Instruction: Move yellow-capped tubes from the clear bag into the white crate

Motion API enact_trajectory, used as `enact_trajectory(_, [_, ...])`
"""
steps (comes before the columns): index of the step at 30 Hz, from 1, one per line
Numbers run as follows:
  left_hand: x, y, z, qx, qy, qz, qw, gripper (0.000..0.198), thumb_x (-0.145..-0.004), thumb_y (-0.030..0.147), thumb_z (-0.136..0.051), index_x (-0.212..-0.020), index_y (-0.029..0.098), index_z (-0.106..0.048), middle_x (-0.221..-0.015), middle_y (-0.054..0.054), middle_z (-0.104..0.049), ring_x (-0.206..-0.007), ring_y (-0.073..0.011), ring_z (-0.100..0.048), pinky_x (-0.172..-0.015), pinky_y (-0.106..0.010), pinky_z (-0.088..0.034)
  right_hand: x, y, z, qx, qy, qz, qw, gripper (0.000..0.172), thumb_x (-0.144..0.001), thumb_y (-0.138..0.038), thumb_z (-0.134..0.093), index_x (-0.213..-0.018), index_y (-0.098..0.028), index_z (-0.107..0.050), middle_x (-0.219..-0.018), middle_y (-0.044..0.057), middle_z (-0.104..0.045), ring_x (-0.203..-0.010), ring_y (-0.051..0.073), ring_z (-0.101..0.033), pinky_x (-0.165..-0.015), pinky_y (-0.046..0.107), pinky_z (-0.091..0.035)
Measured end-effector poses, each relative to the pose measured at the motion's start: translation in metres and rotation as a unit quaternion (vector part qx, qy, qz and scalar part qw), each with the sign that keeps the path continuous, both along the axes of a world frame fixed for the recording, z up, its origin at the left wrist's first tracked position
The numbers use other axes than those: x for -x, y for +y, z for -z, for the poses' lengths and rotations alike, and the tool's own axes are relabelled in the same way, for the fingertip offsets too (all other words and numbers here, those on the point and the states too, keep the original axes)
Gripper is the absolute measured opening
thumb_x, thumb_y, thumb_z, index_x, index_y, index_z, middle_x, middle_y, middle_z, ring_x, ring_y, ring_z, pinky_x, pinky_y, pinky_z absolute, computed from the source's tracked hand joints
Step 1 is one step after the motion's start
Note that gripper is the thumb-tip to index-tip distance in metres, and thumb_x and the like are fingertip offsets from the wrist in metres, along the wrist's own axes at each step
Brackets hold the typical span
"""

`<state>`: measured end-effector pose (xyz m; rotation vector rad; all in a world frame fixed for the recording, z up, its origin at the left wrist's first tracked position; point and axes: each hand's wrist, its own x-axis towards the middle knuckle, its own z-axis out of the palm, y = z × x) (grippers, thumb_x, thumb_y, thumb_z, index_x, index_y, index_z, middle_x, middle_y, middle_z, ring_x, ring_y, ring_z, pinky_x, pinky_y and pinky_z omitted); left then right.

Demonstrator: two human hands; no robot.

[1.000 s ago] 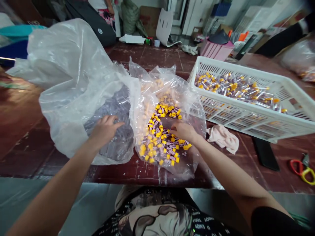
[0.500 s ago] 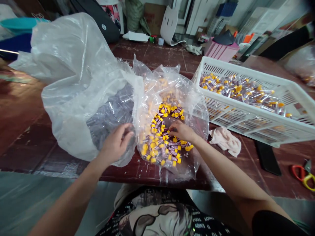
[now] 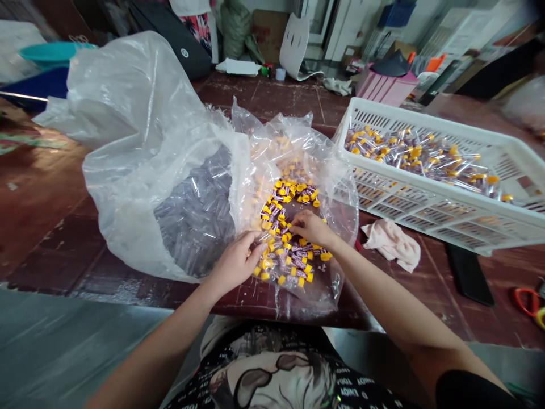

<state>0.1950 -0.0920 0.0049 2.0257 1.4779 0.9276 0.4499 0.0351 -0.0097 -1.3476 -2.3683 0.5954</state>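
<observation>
Crossing from the big bag [image 3: 140, 142], the left hand [image 3: 236, 264] is joining the right hand [image 3: 313, 227] on the yellow caps [image 3: 293, 258], which are lying in the small bag [image 3: 340, 193] at twelve o'clock. Both hands are curling half-shut; whether they grip anything, I cannot tell. The caps are seeming light, hard and slippery: pinch their sides.

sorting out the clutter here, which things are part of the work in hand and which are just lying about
In hand: left hand, right hand, yellow caps, small clear bag, big bag of clear tubes, white crate of capped tubes.
Lying about: pink cloth, scissors, black slab, pink box, teal basin.
</observation>
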Motion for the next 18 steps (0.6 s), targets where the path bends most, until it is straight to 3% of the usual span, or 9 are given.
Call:
enact_trajectory(5, [-0.008, 0.0, -0.007, -0.03, 0.019, -0.003, 0.999, 0.023, -0.101, 0.033, -0.051, -0.12, 0.022, -0.06, -0.122, -0.011, -0.067, -0.117, -0.0266, -0.064, -0.102, -0.048, -0.052, -0.004, -0.033, -0.041, -0.04, 0.151, -0.044, 0.987, 0.018, -0.097, -0.036, -0.06, -0.096, -0.021, -0.07, -0.103, 0.005, -0.074, -0.092, 0.017, -0.069, -0.086, 0.03, -0.053])
enact_trajectory(8, [-0.022, 0.002, -0.014, -0.026, -0.005, 0.014, 1.0, 0.025, -0.103, 0.035, -0.05, -0.121, 0.022, -0.06, -0.122, -0.012, -0.067, -0.118, -0.027, -0.064, -0.102, -0.048, -0.052, 0.001, -0.056, -0.054, -0.059, 0.194, -0.081, 0.976, 0.017, -0.096, -0.036, -0.062, -0.101, -0.022, -0.072, -0.106, 0.005, -0.076, -0.097, 0.019, -0.071, -0.089, 0.034, -0.055])
enact_trajectory(13, [-0.046, 0.01, -0.021, -0.023, -0.042, -0.006, 0.999, 0.025, -0.104, 0.033, -0.047, -0.12, 0.02, -0.059, -0.117, -0.012, -0.068, -0.114, -0.0263, -0.064, -0.101, -0.047, -0.052, 0.01, -0.076, -0.049, -0.072, 0.23, -0.053, 0.969, 0.031, -0.099, -0.03, -0.056, -0.125, -0.026, -0.071, -0.126, 0.006, -0.073, -0.115, 0.022, -0.07, -0.101, 0.042, -0.055])
enact_trajectory(18, [-0.061, 0.017, -0.015, -0.072, 0.005, -0.05, 0.996, 0.026, -0.103, 0.031, -0.046, -0.122, 0.019, -0.059, -0.118, -0.014, -0.065, -0.114, -0.0293, -0.063, -0.1, -0.05, -0.052, 0.008, -0.083, -0.039, -0.044, 0.276, -0.029, 0.96, 0.03, -0.099, -0.031, -0.054, -0.122, -0.027, -0.074, -0.122, 0.005, -0.075, -0.115, 0.022, -0.071, -0.103, 0.044, -0.056])
